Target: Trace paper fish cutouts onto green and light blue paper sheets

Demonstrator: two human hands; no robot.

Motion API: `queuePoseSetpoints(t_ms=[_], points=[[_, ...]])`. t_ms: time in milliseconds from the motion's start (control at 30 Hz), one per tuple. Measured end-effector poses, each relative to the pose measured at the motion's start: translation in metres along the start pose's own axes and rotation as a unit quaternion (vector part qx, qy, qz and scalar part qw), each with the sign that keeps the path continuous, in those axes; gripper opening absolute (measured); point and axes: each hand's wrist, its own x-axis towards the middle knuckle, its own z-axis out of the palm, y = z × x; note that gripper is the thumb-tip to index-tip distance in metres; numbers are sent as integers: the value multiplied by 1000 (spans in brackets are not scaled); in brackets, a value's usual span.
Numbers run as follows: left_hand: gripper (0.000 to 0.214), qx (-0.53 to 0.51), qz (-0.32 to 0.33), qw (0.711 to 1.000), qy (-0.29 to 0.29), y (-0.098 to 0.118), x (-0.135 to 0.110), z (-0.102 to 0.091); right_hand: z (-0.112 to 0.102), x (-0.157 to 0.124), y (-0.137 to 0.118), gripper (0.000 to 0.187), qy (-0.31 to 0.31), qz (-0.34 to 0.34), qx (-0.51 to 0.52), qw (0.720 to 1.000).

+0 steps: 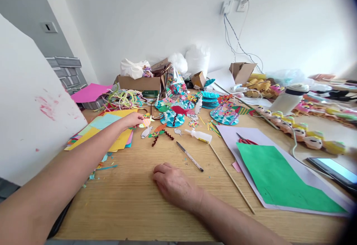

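My left hand [135, 119] reaches out to the far left-middle of the table, its fingers pinched on a small pink and yellow paper fish [145, 122]. Just beyond and beside it lie a grey-white paper fish [146, 132] and an orange and green paper fish [158, 129] with dark curly strips [169, 135]. My right hand [174, 185] rests on the bare wood near the front, its fingers curled in; nothing shows in it. A pen [190, 156] lies ahead of that hand, and a white glue bottle [200, 136] lies on its side farther back.
Coloured paper sheets [111, 124] are stacked at the left. A thin wooden stick [231, 178] lies right of the pen. Green paper [281, 174] covers part of red-handled scissors [247, 139]. Decorated blue discs [173, 118], boxes [139, 83] and a white bottle [290, 98] stand farther back.
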Motion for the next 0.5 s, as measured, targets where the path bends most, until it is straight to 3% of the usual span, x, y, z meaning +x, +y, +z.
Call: queuePoseSetpoints(t_ms=[200, 500], points=[[32, 85, -29, 995, -32, 10, 23, 18, -1, 0, 1, 19, 4, -1, 5, 1000], [31, 212, -3, 977, 29, 5, 37, 26, 2, -1, 3, 17, 13, 1, 29, 1000]])
